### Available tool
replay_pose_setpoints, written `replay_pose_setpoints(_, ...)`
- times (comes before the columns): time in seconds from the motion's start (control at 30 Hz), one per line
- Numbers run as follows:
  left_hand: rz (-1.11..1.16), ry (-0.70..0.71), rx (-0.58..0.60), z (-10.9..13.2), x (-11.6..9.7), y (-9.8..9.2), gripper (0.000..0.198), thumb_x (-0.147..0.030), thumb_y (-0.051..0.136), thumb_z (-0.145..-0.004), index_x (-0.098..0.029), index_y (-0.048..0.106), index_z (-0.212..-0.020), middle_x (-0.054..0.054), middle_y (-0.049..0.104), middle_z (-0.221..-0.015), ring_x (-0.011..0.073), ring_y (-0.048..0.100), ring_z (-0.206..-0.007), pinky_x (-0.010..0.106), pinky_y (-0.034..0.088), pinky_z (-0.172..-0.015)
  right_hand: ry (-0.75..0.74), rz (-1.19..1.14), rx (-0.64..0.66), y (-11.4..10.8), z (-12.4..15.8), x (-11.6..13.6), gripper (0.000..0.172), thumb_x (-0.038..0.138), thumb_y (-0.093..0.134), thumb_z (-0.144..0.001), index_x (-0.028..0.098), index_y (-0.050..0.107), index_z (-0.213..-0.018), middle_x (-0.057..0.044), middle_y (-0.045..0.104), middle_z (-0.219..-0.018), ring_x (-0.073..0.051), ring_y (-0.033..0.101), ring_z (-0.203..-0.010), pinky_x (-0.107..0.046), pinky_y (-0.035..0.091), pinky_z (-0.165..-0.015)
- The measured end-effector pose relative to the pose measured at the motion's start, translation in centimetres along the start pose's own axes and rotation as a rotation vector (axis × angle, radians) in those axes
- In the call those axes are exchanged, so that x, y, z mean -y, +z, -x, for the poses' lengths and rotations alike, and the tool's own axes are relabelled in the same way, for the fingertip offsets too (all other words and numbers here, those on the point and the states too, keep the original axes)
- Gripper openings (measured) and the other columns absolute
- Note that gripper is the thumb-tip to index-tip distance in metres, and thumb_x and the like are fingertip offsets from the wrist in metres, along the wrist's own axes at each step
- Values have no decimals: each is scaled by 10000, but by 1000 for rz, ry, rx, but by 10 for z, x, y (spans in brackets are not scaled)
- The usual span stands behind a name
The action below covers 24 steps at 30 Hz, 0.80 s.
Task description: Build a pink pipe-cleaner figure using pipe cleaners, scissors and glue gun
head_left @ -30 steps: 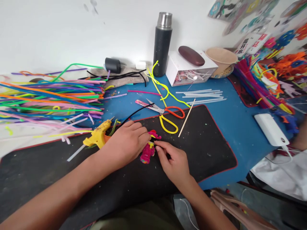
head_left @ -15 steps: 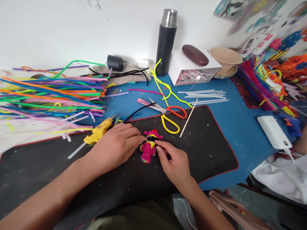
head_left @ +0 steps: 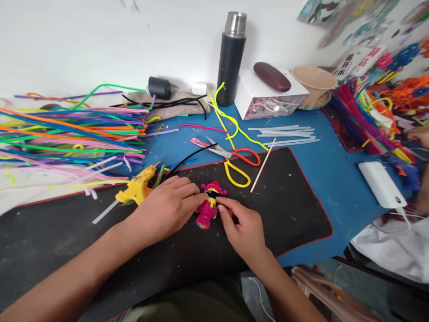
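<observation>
A small magenta pipe-cleaner doll (head_left: 205, 216) with yellow trim, a red-topped hat and a black face lies on the black mat (head_left: 281, 192). My left hand (head_left: 170, 201) is closed, its fingertips at the doll's face and neck from the left. From the right, the thumb and forefinger of my right hand (head_left: 241, 222) pinch at the doll's side. A thin white strip shows across the neck between my fingertips. Beside my left hand lies a yellow glue gun (head_left: 136, 187) with a clear glue stick in it. Scissors (head_left: 231, 154) with red and yellow handles lie beyond the doll.
Many coloured pipe cleaners (head_left: 73, 132) lie at the left. A wooden stick (head_left: 263, 165), white glue sticks (head_left: 284, 134), a dark thermos (head_left: 231, 62), a white box (head_left: 268, 98) and a beige bowl (head_left: 315, 80) stand or lie beyond. A white power bank (head_left: 382, 184) is at right; a person's hand (head_left: 420, 135) shows there.
My left fingertips have shifted slightly right over the doll's face, covering more of it. My right hand keeps nearly the same place. Another person's hand has appeared at the right edge.
</observation>
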<state>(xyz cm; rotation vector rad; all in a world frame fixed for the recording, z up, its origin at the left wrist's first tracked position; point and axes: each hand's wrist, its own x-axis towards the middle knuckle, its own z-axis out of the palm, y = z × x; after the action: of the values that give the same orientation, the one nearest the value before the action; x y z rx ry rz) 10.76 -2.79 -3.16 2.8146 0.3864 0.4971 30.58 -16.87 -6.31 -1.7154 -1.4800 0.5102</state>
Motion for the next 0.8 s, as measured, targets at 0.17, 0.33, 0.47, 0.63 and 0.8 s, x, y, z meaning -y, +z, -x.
replay_pose_setpoints(0.17,57,-21,-11,-2,1,0,193,-200,597,-1072,-164,771,-1147,74,795,-990,227,702,-868,378,529,-796,2,-10,5,0,-1,1,227,202,623,-1045,243,807,-1172,-42,874,-1086,-199,845,-869,-281,650,-844)
replay_pose_setpoints(0.33,165,-79,-58,-15,8,3,189,-186,578,-1082,-165,765,-1097,75,805,-1025,223,735,-929,375,564,-891,23,-15,13,1,-1,1,232,211,618,-1044,252,809,-1170,-46,875,-1075,-208,841,-852,-296,653,-849)
replay_pose_setpoints(0.47,175,-68,1,-24,12,6,189,-188,584,-1078,-167,770,-1099,76,797,-1026,233,735,-944,383,575,-906,19,-13,8,0,-1,1,229,215,614,-1044,251,805,-1165,-38,876,-1059,-201,838,-824,-282,644,-817)
replay_pose_setpoints(0.63,165,-63,54,-26,13,7,195,-204,585,-1077,-182,771,-1128,76,792,-1022,232,738,-952,378,575,-911,17,-11,11,0,-1,1,229,212,611,-1045,243,806,-1160,-37,877,-1047,-195,836,-809,-271,636,-794)
replay_pose_setpoints(0.8,147,-58,50,-25,13,7,188,-233,602,-1075,-174,768,-1143,79,794,-1020,245,736,-945,401,574,-911,22,-16,14,2,0,0,224,210,618,-1041,243,804,-1160,-36,877,-1047,-193,834,-807,-270,634,-791)
